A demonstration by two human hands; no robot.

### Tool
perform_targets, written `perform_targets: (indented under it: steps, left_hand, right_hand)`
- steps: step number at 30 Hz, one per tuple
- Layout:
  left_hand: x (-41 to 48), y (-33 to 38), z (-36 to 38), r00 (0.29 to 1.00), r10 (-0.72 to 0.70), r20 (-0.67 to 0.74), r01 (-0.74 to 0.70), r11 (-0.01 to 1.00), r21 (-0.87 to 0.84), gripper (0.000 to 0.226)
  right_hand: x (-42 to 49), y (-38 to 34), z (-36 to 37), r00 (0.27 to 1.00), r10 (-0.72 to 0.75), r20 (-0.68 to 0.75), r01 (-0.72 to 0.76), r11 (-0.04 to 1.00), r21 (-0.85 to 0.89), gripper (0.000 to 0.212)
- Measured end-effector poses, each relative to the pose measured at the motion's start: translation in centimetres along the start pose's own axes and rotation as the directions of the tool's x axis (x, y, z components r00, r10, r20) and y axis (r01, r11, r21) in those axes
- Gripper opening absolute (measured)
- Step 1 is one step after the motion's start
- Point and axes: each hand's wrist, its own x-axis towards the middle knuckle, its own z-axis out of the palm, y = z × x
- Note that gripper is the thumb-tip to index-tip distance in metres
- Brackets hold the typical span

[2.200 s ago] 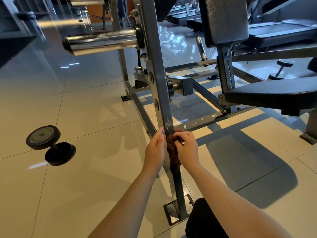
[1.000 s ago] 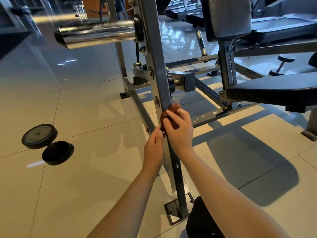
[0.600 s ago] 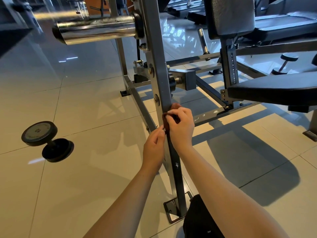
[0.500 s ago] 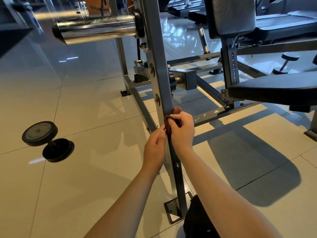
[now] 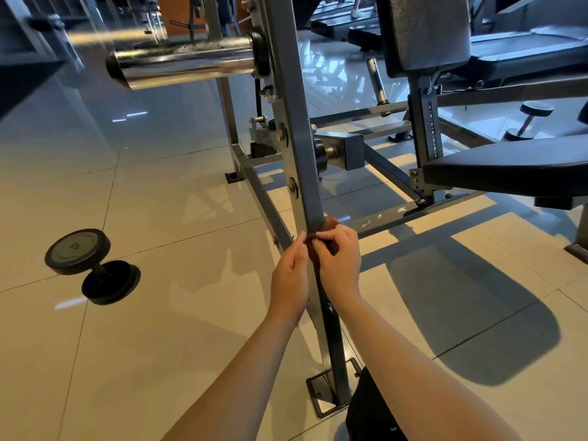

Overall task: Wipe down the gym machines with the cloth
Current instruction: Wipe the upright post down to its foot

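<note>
A grey steel upright post [image 5: 297,138] of the gym machine runs from the top centre down to a foot plate [image 5: 321,393] on the tiled floor. A reddish-brown cloth [image 5: 330,225] is wrapped round the post at mid height. My right hand [image 5: 339,262] grips the cloth from the right, fingers curled over it. From the left side of the post my left hand [image 5: 289,275] pinches the cloth's edge with its fingertips. Most of the cloth is hidden under the hands.
A black dumbbell [image 5: 92,265] lies on the floor at left. A chrome weight sleeve [image 5: 184,66] sticks out left of the post above the hands. The black seat pad [image 5: 509,167], back pad [image 5: 426,30] and low frame bars stand to the right. A second dumbbell [image 5: 525,120] lies far right.
Over two seconds both hands slid the cloth up the post, then back down a little; the left hand stays just below and beside the right.
</note>
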Motion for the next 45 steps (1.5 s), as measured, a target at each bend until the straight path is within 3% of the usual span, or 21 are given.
perform_targets:
  steps: [4, 9, 11, 14, 16, 19, 23, 30, 35, 39, 45]
  left_hand:
    - [-0.3, 0.0, 0.2, 1.0, 0.008, 0.007, -0.008, 1.0, 0.007, 0.044]
    - [0.4, 0.8, 0.0, 1.0, 0.006, -0.014, -0.006, 1.0, 0.001, 0.041]
    - [0.8, 1.4, -0.2, 1.0, 0.027, -0.014, -0.027, 0.999, 0.019, 0.042]
    - [1.5, 2.4, -0.6, 0.996, 0.083, -0.026, -0.081, 0.994, 0.071, 0.044]
    - [2.2, 3.2, -0.7, 0.993, 0.114, -0.039, -0.11, 0.991, 0.078, 0.043]
    - [3.1, 4.8, -1.1, 0.993, 0.1, -0.055, -0.099, 0.995, 0.02, 0.041]
    - [3.2, 4.9, -1.2, 0.997, 0.07, -0.045, -0.073, 0.996, -0.057, 0.038]
    - [0.8, 0.6, 0.2, 1.0, -0.019, -0.011, 0.018, 0.999, -0.047, 0.045]
    - [-0.1, -1.0, 0.3, 0.991, -0.115, -0.063, 0.11, 0.99, -0.085, 0.039]
    - [-1.6, -3.0, 0.8, 0.985, -0.173, -0.013, 0.171, 0.983, -0.067, 0.039]
    - [-2.1, -3.5, 1.3, 0.979, -0.202, -0.017, 0.201, 0.978, -0.052, 0.041]
  right_hand:
    - [-0.5, 0.8, -1.0, 0.997, 0.055, 0.051, -0.051, 0.995, -0.085, 0.006]
    - [2.5, -3.1, 0.0, 0.994, -0.103, -0.03, 0.1, 0.99, -0.105, 0.011]
    - [2.4, -3.0, 0.2, 0.994, -0.098, -0.046, 0.092, 0.989, -0.118, 0.013]
    - [2.5, -3.0, -0.9, 0.997, -0.079, 0.0, 0.078, 0.984, -0.157, 0.016]
    - [4.0, -4.7, -1.3, 0.99, -0.141, 0.024, 0.143, 0.979, -0.144, 0.018]
    - [7.1, -8.2, -0.2, 0.961, -0.275, 0.018, 0.275, 0.953, -0.13, 0.018]
    - [6.9, -7.5, 0.9, 0.953, -0.303, 0.009, 0.302, 0.944, -0.133, 0.015]
    - [0.5, 0.6, -1.7, 0.995, -0.063, 0.077, 0.074, 0.986, -0.15, 0.012]
    - [1.9, -0.7, -2.0, 0.989, -0.072, 0.131, 0.093, 0.983, -0.159, 0.01]
    - [0.0, 0.9, -1.3, 0.995, 0.059, 0.086, -0.055, 0.997, -0.053, 0.01]
    - [-3.3, 4.5, -2.8, 0.97, 0.198, 0.141, -0.183, 0.977, -0.113, 0.01]
